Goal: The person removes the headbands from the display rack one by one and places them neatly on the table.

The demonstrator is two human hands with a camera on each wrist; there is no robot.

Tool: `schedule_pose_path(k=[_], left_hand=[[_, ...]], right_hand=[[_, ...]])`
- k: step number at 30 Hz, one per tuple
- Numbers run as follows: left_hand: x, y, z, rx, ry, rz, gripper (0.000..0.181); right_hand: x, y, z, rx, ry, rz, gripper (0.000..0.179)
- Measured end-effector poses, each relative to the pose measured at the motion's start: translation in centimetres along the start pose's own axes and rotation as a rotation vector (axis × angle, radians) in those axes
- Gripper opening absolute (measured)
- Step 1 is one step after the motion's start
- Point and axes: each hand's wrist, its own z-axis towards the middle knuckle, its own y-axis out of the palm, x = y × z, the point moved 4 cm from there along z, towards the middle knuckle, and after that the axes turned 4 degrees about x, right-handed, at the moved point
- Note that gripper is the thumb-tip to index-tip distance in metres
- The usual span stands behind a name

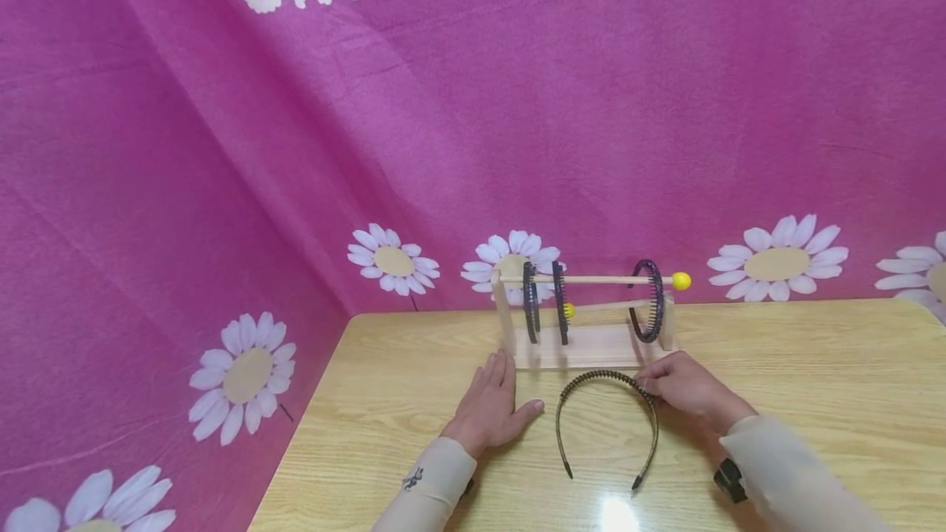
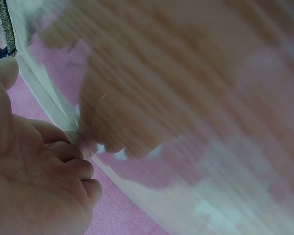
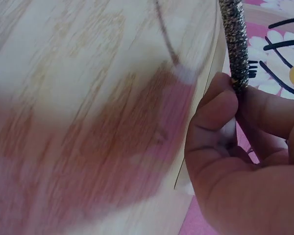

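Note:
My right hand [image 1: 689, 388] pinches the upper right side of a dark, beaded-looking headband [image 1: 604, 373], whose two ends point toward me over the table. Close up in the right wrist view, the headband [image 3: 233, 36] looks glittery, gripped between thumb and fingers. Flat on the tabletop lies my left hand [image 1: 486, 407], thumb spread and fingertips right at the left end of a wooden rack [image 1: 591, 345]. Dark toothed headbands hang on the rack's upper rod: two toward the left, [image 1: 530, 302] and one toward the right [image 1: 656, 302].
A yellow ball [image 1: 681, 280] caps the upper rod's right end, and another yellow ball [image 1: 569, 310] tips the lower rod. The light wood table [image 1: 798, 401] meets a pink cloth [image 1: 636, 105] with daisies behind and at the left.

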Motion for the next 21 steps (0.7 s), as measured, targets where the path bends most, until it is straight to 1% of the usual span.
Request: schedule_pose_path(k=[1, 3, 8, 10, 15, 21], left_hand=[[-0.01, -0.02, -0.01, 0.000, 0.000, 0.001, 0.089], [-0.03, -0.06, -0.03, 0.000, 0.002, 0.002, 0.089], [-0.02, -0.16, -0.09, -0.005, 0.001, 0.000, 0.089], [-0.01, -0.18, -0.09, -0.005, -0.001, -0.004, 0.089], [0.04, -0.26, -0.14, -0.007, -0.005, -0.009, 0.089], [-0.03, -0.12, -0.15, -0.016, -0.011, 0.000, 0.089]], right_hand=[[-0.06, 0.28, 0.08, 0.024, 0.015, -0.044, 0.016], [0.13, 0.63, 0.36, 0.056, 0.047, -0.091, 0.016], [-0.11, 0.62, 0.43, 0.099, 0.044, -0.185, 0.013], [-0.22, 0.58, 0.41, 0.115, 0.027, -0.231, 0.013], [-0.21, 0.58, 0.25, 0.128, 0.049, -0.252, 0.013], [0.15, 0.66, 0.03, 0.112, 0.098, -0.251, 0.016]])
